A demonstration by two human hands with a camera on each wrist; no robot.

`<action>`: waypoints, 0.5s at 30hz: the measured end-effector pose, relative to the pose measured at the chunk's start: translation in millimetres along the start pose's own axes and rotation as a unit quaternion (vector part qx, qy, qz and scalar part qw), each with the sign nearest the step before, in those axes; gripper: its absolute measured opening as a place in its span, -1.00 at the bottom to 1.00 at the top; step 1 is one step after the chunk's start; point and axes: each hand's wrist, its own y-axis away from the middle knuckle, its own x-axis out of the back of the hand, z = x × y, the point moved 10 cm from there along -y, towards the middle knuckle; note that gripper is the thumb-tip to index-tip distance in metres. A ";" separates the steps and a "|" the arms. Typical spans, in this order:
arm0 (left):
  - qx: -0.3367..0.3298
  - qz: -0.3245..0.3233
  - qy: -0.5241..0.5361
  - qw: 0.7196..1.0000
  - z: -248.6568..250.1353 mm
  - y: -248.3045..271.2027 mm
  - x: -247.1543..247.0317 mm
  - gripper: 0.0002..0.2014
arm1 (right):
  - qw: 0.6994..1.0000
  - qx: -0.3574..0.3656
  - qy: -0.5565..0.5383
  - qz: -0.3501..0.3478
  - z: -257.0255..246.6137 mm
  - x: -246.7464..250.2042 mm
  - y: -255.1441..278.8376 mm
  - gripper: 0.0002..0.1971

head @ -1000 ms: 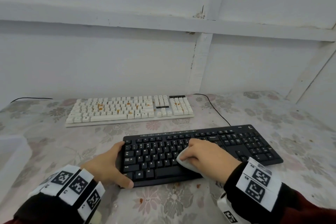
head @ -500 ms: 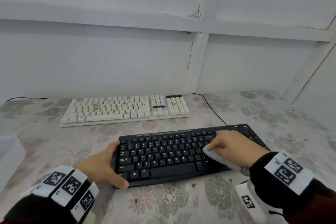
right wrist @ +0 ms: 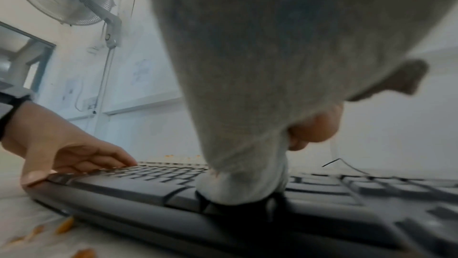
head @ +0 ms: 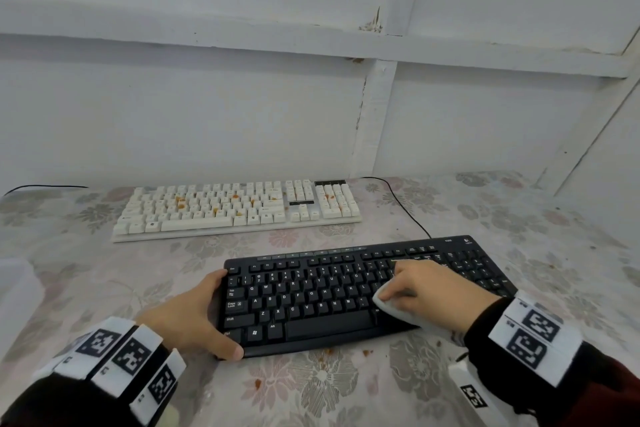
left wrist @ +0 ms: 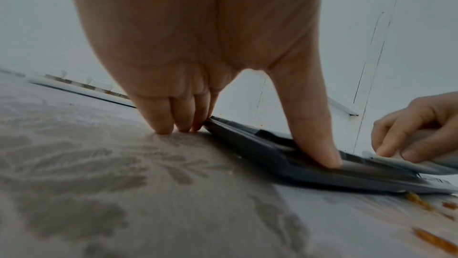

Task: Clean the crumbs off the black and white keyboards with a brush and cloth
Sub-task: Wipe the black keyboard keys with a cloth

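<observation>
My right hand is curled round the soft white cloth, pressing it onto the right-middle keys of the black keyboard, which lies near me on the flowered table. My left hand clasps the board's left end, thumb on the front corner, fingers at the far edge. The board looks light and liable to skid, so that end-hold suits it; the limp cloth needs bunching, and the crumb-strewn white keyboard waits behind, untouched.
</observation>
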 end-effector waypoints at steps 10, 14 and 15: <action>-0.006 -0.011 0.004 1.000 4.6 3.4 -1.9 0.51 | 0.989 -0.122 0.079 -0.005 63.3 16.1 3.2 -0.72; -0.011 -0.007 0.005 1.000 4.4 2.9 -1.4 0.44 | 0.993 -0.109 0.054 0.005 69.1 13.7 4.9 -0.74; -0.013 -0.004 0.010 1.000 4.6 2.3 -1.3 0.41 | 0.994 -0.099 0.039 0.003 70.8 12.0 8.2 -0.74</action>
